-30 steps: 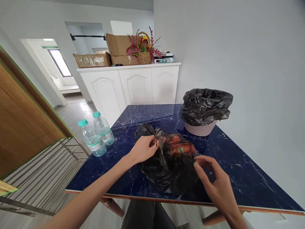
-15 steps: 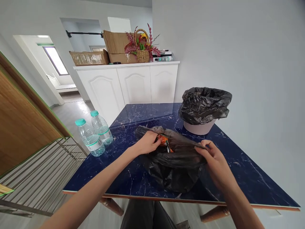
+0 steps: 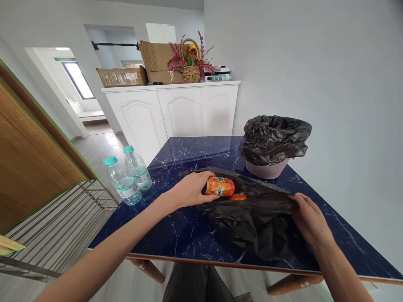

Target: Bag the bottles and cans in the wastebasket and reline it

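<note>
My left hand (image 3: pixel 197 188) is closed around one end of an orange drink can (image 3: pixel 220 186), which lies on its side at the mouth of a black plastic bag (image 3: pixel 252 218). A second orange can (image 3: pixel 239 196) shows in part inside the bag, just right of the first. At the right, my right hand (image 3: pixel 310 214) pinches the bag's edge and holds it stretched out. The bag rests crumpled on the dark blue marbled table (image 3: pixel 192 241). Its lower part hides whatever else is inside.
Two water bottles (image 3: pixel 124 184) with teal caps stand on the table's left edge. A pinkish bin (image 3: pixel 266 169) lined with a black bag (image 3: pixel 275 140) stands at the back right. A metal rack (image 3: pixel 72 226) is left of the table. Behind is a white cabinet (image 3: pixel 179 109).
My right hand has pulled the bag's edge to the right, widening it. The orange can in my left hand now shows much more, and a second can has come into view.
</note>
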Action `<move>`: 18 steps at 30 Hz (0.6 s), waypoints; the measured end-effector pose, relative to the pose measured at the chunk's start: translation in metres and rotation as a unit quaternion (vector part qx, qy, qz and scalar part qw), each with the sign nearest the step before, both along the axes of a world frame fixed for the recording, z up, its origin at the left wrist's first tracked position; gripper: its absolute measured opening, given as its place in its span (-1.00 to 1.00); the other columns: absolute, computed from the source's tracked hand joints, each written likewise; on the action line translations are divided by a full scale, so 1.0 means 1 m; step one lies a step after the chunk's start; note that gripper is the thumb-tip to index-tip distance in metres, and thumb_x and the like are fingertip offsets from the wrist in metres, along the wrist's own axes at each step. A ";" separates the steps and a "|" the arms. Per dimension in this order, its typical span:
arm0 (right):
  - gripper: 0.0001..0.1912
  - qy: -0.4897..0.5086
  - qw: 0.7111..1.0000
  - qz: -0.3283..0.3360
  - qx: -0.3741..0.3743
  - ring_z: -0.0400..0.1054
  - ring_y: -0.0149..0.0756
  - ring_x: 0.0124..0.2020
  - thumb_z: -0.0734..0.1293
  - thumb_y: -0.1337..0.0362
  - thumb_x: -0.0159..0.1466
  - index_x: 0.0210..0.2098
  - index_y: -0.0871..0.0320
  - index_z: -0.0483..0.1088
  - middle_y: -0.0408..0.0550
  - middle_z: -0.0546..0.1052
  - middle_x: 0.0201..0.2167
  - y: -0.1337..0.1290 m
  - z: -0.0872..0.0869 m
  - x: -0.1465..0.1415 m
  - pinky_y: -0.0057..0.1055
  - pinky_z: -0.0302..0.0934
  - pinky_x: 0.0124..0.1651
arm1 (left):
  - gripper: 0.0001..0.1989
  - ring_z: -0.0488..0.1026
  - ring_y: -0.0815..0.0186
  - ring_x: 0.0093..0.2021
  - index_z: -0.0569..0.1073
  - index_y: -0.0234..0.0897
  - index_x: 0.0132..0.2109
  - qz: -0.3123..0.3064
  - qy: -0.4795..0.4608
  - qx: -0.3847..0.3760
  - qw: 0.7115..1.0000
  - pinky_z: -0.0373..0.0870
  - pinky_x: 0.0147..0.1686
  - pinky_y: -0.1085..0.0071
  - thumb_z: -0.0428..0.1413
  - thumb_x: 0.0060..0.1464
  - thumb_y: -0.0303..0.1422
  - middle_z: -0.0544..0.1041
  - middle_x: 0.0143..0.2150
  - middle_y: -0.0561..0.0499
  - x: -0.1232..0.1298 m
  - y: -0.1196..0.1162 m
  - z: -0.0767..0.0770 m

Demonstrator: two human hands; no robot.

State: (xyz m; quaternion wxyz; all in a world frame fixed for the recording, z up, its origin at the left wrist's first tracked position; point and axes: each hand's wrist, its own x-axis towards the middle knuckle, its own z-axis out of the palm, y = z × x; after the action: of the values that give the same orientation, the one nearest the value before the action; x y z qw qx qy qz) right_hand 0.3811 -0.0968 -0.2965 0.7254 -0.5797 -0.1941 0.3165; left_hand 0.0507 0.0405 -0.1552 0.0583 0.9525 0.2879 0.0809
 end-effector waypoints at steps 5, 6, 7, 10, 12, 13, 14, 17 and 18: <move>-0.58 -0.029 0.998 -0.011 -0.054 0.30 -0.27 -0.54 0.51 0.07 0.06 -0.17 0.01 0.34 -0.26 0.43 -0.52 -0.015 -0.005 0.005 -0.36 0.14 -0.57 | -0.41 0.59 0.07 0.01 0.40 -0.10 0.24 0.038 -0.126 -0.018 0.991 0.52 0.03 0.19 0.29 0.16 0.00 0.61 0.15 -0.06 -0.064 -0.048 0.046; -0.57 -0.041 0.997 -0.006 -0.072 0.34 -0.22 -0.54 0.50 0.05 0.10 -0.12 0.00 0.33 -0.24 0.45 -0.52 -0.019 -0.007 0.004 -0.33 0.16 -0.56 | -0.43 0.60 0.08 0.01 0.40 -0.09 0.22 0.057 -0.158 -0.022 0.986 0.53 0.02 0.21 0.29 0.15 -0.02 0.61 0.16 -0.06 -0.079 -0.056 0.050; -0.56 -0.058 0.994 -0.001 -0.090 0.38 -0.17 -0.53 0.49 0.03 0.14 -0.08 -0.01 0.32 -0.22 0.47 -0.51 -0.022 -0.008 0.002 -0.30 0.18 -0.56 | -0.45 0.61 0.08 0.02 0.40 -0.09 0.21 0.084 -0.185 -0.020 0.979 0.54 0.01 0.22 0.28 0.15 -0.04 0.60 0.16 -0.07 -0.095 -0.063 0.051; -0.52 -0.119 0.985 0.011 -0.122 0.47 -0.04 -0.47 0.46 -0.07 0.20 -0.02 -0.03 0.30 -0.16 0.53 -0.47 -0.028 -0.012 -0.003 -0.19 0.27 -0.50 | -0.49 0.62 0.03 0.03 0.44 -0.09 0.17 0.175 -0.213 0.011 0.961 0.56 -0.01 0.19 0.27 0.13 -0.06 0.62 0.14 -0.09 -0.146 -0.078 0.046; -0.50 -0.146 0.981 0.021 -0.125 0.49 -0.01 -0.44 0.45 -0.12 0.19 -0.03 -0.04 0.28 -0.12 0.57 -0.42 -0.029 -0.015 -0.005 -0.16 0.31 -0.48 | -0.50 0.63 0.01 -0.02 0.49 -0.09 0.13 0.241 -0.196 0.031 0.950 0.56 -0.10 0.22 0.27 0.10 -0.03 0.65 0.08 -0.07 -0.180 -0.083 0.037; -0.49 -0.155 0.980 0.022 -0.124 0.49 -0.02 -0.44 0.45 -0.14 0.19 -0.03 -0.04 0.28 -0.10 0.58 -0.39 -0.029 -0.018 -0.005 -0.16 0.31 -0.48 | -0.49 0.63 0.02 -0.05 0.50 -0.10 0.12 0.276 -0.188 0.039 0.942 0.55 -0.14 0.25 0.28 0.09 0.00 0.67 0.04 -0.05 -0.197 -0.085 0.032; -0.49 -0.164 0.979 0.024 -0.121 0.48 -0.03 -0.45 0.45 -0.15 0.19 -0.04 -0.04 0.28 -0.08 0.59 -0.36 -0.028 -0.020 -0.006 -0.16 0.32 -0.49 | -0.47 0.63 0.03 -0.08 0.49 -0.10 0.11 0.310 -0.183 0.044 0.932 0.54 -0.17 0.27 0.28 0.07 0.03 0.68 0.00 -0.03 -0.212 -0.086 0.028; -0.49 -0.201 0.971 0.022 -0.130 0.43 -0.09 -0.49 0.43 -0.17 0.20 -0.04 -0.04 0.28 -0.04 0.59 -0.31 -0.027 -0.026 -0.006 -0.18 0.30 -0.52 | -0.43 0.63 0.11 -0.07 0.45 -0.09 0.12 0.395 -0.175 0.062 0.900 0.52 -0.12 0.33 0.27 0.07 0.09 0.70 -0.01 0.03 -0.247 -0.082 0.016; -0.49 -0.214 0.967 0.024 -0.137 0.40 -0.12 -0.50 0.43 -0.18 0.20 -0.04 -0.03 0.28 -0.04 0.58 -0.31 -0.027 -0.028 -0.006 -0.19 0.29 -0.54 | -0.43 0.63 0.14 -0.06 0.44 -0.07 0.12 0.424 -0.168 0.081 0.886 0.51 -0.10 0.35 0.28 0.07 0.09 0.70 -0.02 0.05 -0.255 -0.080 0.013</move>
State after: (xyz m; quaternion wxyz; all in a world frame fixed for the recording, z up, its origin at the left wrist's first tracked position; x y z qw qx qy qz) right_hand 0.3750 -0.1236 -0.3247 0.5725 -0.7229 -0.3139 0.2259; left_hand -0.2044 -0.0392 -0.1418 -0.0114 0.7131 0.6429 0.2794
